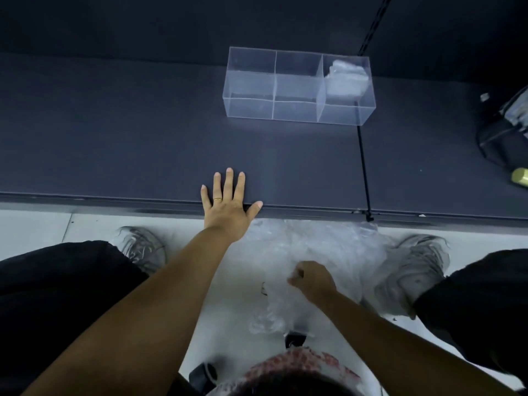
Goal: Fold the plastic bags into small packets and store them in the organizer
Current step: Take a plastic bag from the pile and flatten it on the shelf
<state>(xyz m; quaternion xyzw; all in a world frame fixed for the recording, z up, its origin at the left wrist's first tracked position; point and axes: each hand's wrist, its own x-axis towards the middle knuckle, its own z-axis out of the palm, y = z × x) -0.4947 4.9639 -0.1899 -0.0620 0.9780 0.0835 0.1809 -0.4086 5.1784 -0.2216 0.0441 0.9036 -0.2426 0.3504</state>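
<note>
Clear glossy plastic organizer [297, 110], matt table [143, 138]

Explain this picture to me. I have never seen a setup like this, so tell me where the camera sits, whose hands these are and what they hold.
There is no machine here. A person wears one camera on the head, so you look down over their own arms. The left hand lies flat, fingers straight, on the near edge of a dark table. On the table stands a clear organizer with compartments side by side. The right one holds folded plastic packets, and the others look empty. Lower down, between the person's shoes, a heap of clear plastic bags lies on the pale floor. The right hand, fingers curled, pinches plastic from that heap. At the table's right edge sits a dark bag.
</note>
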